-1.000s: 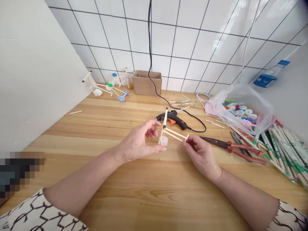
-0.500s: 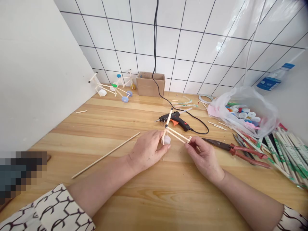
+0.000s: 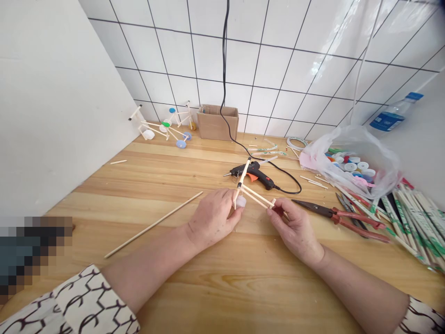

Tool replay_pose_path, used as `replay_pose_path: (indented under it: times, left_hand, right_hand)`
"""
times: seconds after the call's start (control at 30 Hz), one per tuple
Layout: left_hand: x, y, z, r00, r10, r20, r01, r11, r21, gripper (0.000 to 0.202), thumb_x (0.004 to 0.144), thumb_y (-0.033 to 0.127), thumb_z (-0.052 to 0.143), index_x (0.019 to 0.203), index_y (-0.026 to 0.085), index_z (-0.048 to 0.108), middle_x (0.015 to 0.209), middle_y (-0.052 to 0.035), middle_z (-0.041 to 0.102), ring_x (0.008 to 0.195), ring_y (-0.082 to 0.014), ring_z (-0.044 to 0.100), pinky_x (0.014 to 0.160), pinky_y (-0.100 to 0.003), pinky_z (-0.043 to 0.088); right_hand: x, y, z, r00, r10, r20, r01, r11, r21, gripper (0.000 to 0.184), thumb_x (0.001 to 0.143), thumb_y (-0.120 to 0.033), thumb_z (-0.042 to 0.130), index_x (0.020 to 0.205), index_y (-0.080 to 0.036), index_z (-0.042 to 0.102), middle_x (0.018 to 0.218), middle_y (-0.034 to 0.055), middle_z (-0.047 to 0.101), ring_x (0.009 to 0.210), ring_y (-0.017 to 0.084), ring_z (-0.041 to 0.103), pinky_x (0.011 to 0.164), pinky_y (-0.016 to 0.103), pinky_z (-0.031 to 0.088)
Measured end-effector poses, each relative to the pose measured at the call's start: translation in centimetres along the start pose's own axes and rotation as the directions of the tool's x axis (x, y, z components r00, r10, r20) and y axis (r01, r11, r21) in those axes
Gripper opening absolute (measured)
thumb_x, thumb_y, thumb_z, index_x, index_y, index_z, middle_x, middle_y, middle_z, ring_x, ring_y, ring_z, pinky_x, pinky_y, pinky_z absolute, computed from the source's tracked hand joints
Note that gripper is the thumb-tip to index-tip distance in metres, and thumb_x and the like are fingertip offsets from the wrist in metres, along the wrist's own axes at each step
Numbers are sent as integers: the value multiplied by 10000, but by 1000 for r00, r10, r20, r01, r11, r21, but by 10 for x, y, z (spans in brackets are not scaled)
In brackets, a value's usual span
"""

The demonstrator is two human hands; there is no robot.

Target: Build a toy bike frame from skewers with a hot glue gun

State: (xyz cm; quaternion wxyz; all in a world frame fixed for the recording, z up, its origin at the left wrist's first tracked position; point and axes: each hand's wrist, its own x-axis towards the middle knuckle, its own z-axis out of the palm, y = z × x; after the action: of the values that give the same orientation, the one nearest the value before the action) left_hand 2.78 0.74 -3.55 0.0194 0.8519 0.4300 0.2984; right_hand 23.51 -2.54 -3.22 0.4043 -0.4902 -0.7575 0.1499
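Note:
A small frame of wooden sticks (image 3: 251, 195) with a clear bottle cap (image 3: 241, 201) at its lower front sits low over the wooden table (image 3: 222, 278). My left hand (image 3: 212, 217) is closed around the cap end, fingers pinching the upright stick. My right hand (image 3: 296, 226) pinches the frame's rear end between thumb and forefinger. A black and orange glue gun (image 3: 253, 172) lies just behind the frame, its cord running up the tiled wall.
A long thin stick (image 3: 155, 224) lies to the left of my left hand. Red-handled pliers (image 3: 342, 217) and wrapped chopsticks (image 3: 417, 218) lie to the right. A plastic bag of bottle caps (image 3: 352, 162) sits behind them. Finished stick bicycles (image 3: 165, 125) and a cardboard box (image 3: 218, 121) stand by the wall.
Both hands lowered the stick frame toward the table and my left hand closed more tightly on the cap end. The view shifted left, bringing the long stick into sight.

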Motion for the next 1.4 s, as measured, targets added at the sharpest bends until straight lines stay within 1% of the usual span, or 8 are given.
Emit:
replay_pose_path:
  times: [0.17, 0.4, 0.77, 0.93, 1.1, 1.23, 1.4]
  left_hand:
    - [0, 0, 0, 1000, -2, 5, 1, 999, 44, 68, 811, 203, 556, 873, 175, 560, 769, -35, 647, 704, -210, 612, 650, -313, 474]
    - [0, -1, 0, 1000, 18, -6, -18, 997, 72, 76, 829, 207, 534, 891, 173, 561, 753, -33, 626, 705, -205, 603, 662, -309, 470]
    - [1, 0, -4, 995, 19, 93, -35, 984, 173, 173, 857, 220, 480, 994, 143, 552, 761, -62, 619, 730, -232, 599, 675, -337, 484]
    - [1, 0, -5, 993, 36, 109, -58, 977, 203, 190, 874, 232, 465, 1017, 138, 547, 782, -75, 627, 744, -241, 604, 675, -346, 486]
    - [1, -1, -4, 993, 60, 102, -80, 976, 201, 195, 881, 220, 459, 1025, 123, 546, 795, -86, 631, 745, -248, 606, 671, -356, 492]
    - [1, -1, -5, 992, 48, 119, -72, 977, 201, 194, 883, 226, 460, 1022, 125, 550, 798, -90, 630, 761, -254, 608, 682, -361, 492]
    - [2, -2, -5, 994, 27, 105, -41, 991, 129, 222, 873, 215, 471, 1068, 130, 535, 803, -75, 629, 746, -242, 605, 680, -353, 489]
  right_hand:
    - [0, -1, -1, 1000, 5, 7, -5, 1000, 9, 90, 859, -172, 513, 776, -207, 513, 657, -28, 521, 597, 116, 475, 578, 226, 404]
    - [1, 1, 0, 1000, 4, 10, -4, 1000, -6, 93, 860, -174, 513, 772, -205, 513, 654, -27, 516, 597, 117, 475, 577, 227, 402]
    - [0, -1, -1, 1000, 6, 5, -6, 1000, -13, 106, 863, -204, 505, 757, -204, 511, 634, -23, 527, 574, 119, 477, 553, 229, 402]
    - [1, -2, -1, 1000, 16, 10, -16, 1000, -16, 119, 865, -224, 500, 748, -206, 509, 630, -16, 533, 568, 124, 482, 546, 237, 404]
    - [2, -3, -2, 1000, 15, 8, -15, 1000, -15, 138, 866, -239, 502, 731, -208, 503, 616, -20, 524, 551, 123, 472, 528, 236, 391]
    - [1, -2, -2, 1000, 15, 10, -15, 1000, -21, 138, 869, -239, 501, 735, -206, 501, 625, -18, 527, 557, 124, 476, 530, 235, 388]
    - [1, -1, -1, 1000, 19, 25, -19, 1000, -6, 131, 870, -225, 499, 741, -204, 498, 638, -16, 527, 570, 122, 482, 540, 232, 393]
